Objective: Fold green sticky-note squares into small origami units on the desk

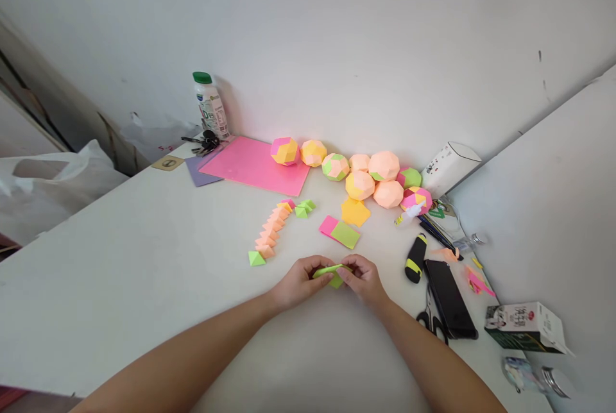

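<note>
Between both hands is a small green folded paper (pixel 333 279), held just above the white table. My left hand (pixel 304 279) pinches its left end with thumb and fingers. At the right end, my right hand (pixel 362 277) grips it the same way, thumb on the near side. Beyond the hands lie pink and green paper strips (pixel 339 232). A curved row of peach folded paper pieces (pixel 271 231) runs to the left, with a green folded piece (pixel 256 258) at its near end. More green folded pieces (pixel 303 209) sit by its far end.
Several faceted paper balls (pixel 360 185) line the wall, near a yellow paper star shape (pixel 355 211) and a pink sheet (pixel 260 165). A bottle (pixel 212 108) stands far left. To the right are a utility knife (pixel 416 258), phone (pixel 451 301), scissors (pixel 431 320) and milk carton (pixel 524 326).
</note>
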`<move>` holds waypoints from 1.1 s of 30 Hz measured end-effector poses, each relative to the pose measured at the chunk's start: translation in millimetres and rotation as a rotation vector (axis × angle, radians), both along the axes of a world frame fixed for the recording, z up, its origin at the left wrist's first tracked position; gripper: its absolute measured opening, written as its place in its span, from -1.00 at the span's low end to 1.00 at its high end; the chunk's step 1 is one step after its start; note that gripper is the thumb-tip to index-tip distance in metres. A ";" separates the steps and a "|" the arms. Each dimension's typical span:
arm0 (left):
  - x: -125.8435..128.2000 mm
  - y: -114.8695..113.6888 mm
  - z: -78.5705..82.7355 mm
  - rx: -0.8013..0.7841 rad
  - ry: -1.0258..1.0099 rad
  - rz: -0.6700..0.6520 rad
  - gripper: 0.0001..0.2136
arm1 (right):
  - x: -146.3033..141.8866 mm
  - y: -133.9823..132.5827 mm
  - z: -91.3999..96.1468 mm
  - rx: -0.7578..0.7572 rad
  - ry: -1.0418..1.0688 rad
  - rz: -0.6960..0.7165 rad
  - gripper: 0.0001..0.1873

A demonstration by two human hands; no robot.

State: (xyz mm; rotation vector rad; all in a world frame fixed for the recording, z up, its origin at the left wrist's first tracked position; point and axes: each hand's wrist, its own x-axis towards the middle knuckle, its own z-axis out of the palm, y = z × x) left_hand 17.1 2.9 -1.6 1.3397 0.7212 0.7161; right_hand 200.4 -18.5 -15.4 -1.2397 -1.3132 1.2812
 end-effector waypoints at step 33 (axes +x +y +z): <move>-1.2 1.6 -3.1 0.080 0.053 -0.019 -0.79 | 0.4 0.9 0.4 0.041 0.018 0.005 -0.83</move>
